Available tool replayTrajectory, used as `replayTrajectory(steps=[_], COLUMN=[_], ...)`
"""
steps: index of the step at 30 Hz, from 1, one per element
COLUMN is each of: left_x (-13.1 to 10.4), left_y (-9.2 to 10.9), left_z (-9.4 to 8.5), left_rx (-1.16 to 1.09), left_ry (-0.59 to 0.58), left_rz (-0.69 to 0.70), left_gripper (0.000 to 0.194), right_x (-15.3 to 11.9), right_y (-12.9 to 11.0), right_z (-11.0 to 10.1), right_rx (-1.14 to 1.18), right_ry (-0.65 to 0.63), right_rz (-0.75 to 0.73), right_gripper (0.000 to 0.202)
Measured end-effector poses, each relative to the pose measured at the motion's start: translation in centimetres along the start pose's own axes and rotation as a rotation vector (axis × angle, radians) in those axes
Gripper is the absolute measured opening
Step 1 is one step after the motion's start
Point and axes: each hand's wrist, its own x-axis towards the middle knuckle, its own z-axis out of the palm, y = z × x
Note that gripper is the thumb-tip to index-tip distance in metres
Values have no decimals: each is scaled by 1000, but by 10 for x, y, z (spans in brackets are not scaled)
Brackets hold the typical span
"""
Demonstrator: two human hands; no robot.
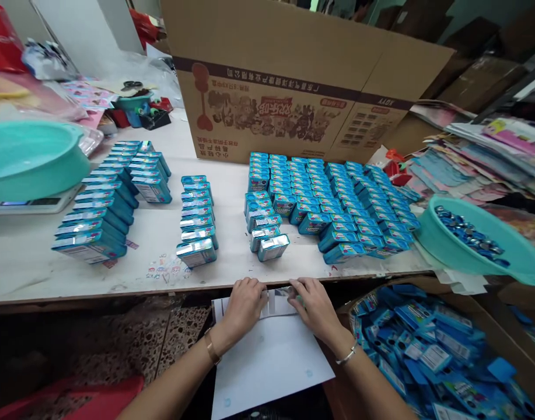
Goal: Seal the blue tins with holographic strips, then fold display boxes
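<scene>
A large white sheet (271, 359) slopes below the table edge, with a glossy, partly see-through strip (276, 304) across its top. On the strip's left side my left hand (246, 303) is closed, fingers bent and thumb pressed in. My right hand (313, 306) pinches the strip's right part; its exact grip is partly hidden by the fingers. Just beyond the hands, small blue boxes stand on the table, the nearest blue box (273, 247) showing a shiny side.
More blue boxes stand in rows left (94, 245), middle (197, 254) and right (346, 252). A brown carton (267, 137) stands behind them. A teal basin (437, 245) holds shiny blue pieces; another teal basin (31, 169) sits on a scale. Blue packets (429, 350) fill a box below right.
</scene>
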Motion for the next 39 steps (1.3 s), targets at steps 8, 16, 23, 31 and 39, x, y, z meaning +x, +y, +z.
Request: replayTrajectory(steps=[8, 16, 23, 31, 39], left_x=[5, 19, 27, 29, 31], left_y=[3, 9, 17, 19, 22], left_z=[-13, -31, -46, -54, -54], left_rx=[-192, -199, -232, -237, -200], left_ry=[91, 59, 24, 25, 31], left_rz=[96, 153, 190, 157, 79], left_gripper=[26, 27, 24, 24, 25], right_x=[19, 26, 31, 35, 27], right_y=[-23, -14, -3, 0, -3], right_z=[-8, -25, -37, -43, -40], right_rx=[-95, -101, -152, -183, -225], right_ry=[176, 296, 337, 332, 297], right_rz=[-157, -316, -437, -525, -491], right_gripper=[35, 35, 29, 30, 31])
